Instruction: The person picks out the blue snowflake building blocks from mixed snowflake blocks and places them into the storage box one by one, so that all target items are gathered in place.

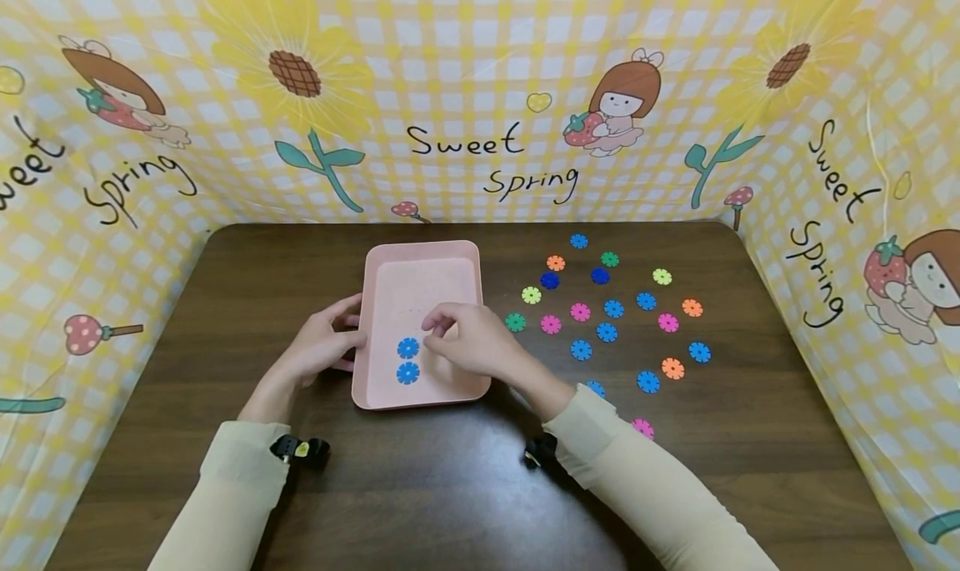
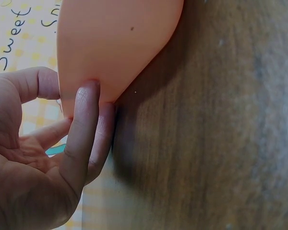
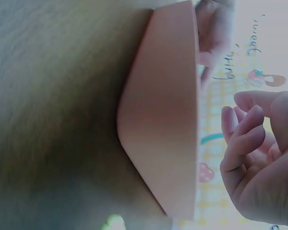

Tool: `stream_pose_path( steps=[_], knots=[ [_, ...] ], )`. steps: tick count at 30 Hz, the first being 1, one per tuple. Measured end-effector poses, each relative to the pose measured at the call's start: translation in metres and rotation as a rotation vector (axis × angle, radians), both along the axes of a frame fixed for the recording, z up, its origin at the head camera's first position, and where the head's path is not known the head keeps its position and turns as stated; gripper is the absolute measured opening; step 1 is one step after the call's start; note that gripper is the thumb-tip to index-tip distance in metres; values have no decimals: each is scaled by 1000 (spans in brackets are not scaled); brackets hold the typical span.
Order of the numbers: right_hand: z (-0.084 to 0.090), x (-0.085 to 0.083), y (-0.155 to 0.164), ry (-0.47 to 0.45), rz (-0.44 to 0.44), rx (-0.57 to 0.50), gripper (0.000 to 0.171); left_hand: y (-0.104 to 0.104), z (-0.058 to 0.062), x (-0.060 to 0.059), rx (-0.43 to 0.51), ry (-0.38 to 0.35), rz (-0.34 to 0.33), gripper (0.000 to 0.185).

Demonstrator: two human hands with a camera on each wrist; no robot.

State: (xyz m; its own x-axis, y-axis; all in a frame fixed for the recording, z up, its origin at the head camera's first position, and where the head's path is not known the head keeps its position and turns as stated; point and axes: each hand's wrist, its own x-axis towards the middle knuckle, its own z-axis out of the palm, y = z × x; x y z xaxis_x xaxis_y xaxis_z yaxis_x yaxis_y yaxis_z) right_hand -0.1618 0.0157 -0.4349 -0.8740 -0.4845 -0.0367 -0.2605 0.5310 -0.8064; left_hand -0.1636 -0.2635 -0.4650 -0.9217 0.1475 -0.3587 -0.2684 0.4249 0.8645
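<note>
A pink rectangular tray (image 1: 431,279) lies on the brown table, left of the scattered discs. My left hand (image 1: 321,338) grips its left edge; in the left wrist view the thumb is at the rim and fingers (image 2: 86,115) press the outer wall. Two blue notched plastic discs, one (image 1: 408,348) above the other (image 1: 408,373), lie inside the tray. Just right of them, my right hand (image 1: 472,338) hovers over the tray. In the right wrist view its fingers (image 3: 240,148) are loosely bent above the rim, with nothing visible between them and the thumb.
To the tray's right, several loose notched discs lie spread over the table: blue (image 1: 613,308), pink (image 1: 581,312), orange (image 1: 672,368), green (image 1: 515,322), yellow-green (image 1: 662,277) and dark blue (image 1: 600,276). A checked yellow cloth (image 1: 465,71) hangs behind and along both sides.
</note>
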Motion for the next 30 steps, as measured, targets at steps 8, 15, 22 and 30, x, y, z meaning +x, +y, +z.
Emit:
stream_pose_path(
  steps=[8, 15, 22, 30],
  knots=[
    [12, 4, 37, 51, -20, 30, 18, 1, -1, 0, 2, -2, 7, 80],
    [8, 5, 80, 52, -83, 92, 22, 1, 0, 0, 0, 1, 2, 80],
    [-4, 5, 123, 9, -150, 106, 25, 0, 0, 0, 2, 4, 0, 80],
    [-17, 8, 161, -24, -212, 151, 24, 0, 0, 0, -4, 1, 2, 80]
  ],
)
